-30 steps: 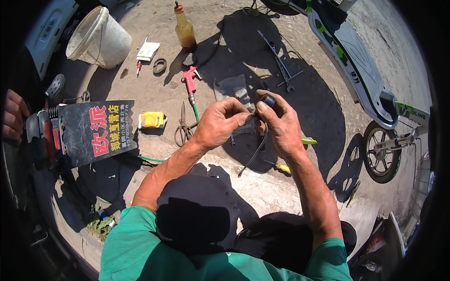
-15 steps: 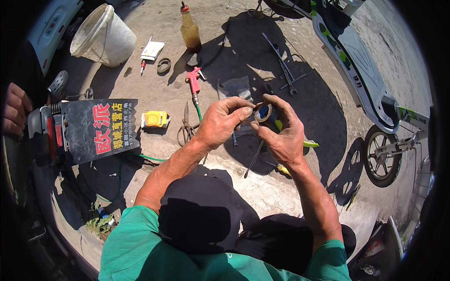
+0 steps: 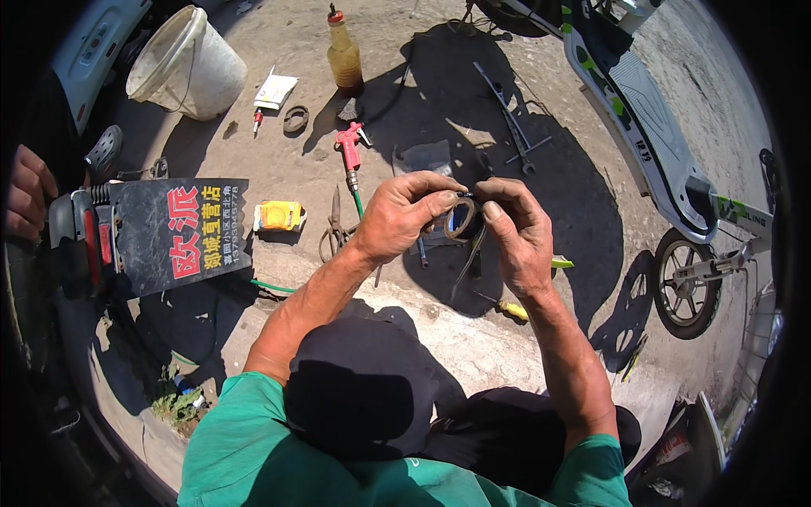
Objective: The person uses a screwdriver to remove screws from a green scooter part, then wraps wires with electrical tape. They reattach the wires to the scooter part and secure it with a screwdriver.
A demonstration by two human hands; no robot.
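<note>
A small tan ring (image 3: 460,219), which looks like a roll of tape, hangs between my two hands at the middle. My left hand (image 3: 399,218) pinches its upper edge between thumb and index finger. From the other side my right hand (image 3: 522,232) is closed, thumb against fingers, at the same top edge. Something dark and thin shows between the fingertips, too small to make out. Behind the ring and beside my right hand, dark slender tools lie on the ground, partly hidden. A clear plastic bag (image 3: 425,158) lies just beyond my fingers.
Left of my hands are scissors (image 3: 336,228), a red air blow gun (image 3: 349,145) and a yellow box (image 3: 280,215). Farther off stand a bottle (image 3: 342,59) and a white bucket (image 3: 187,72). A scooter (image 3: 642,118) stands right. Another person's hand (image 3: 32,190) is far left.
The ring has turned and dropped slightly below my fingertips. My right hand has gone from spread around it to a pinch at its top, close to my left fingers.
</note>
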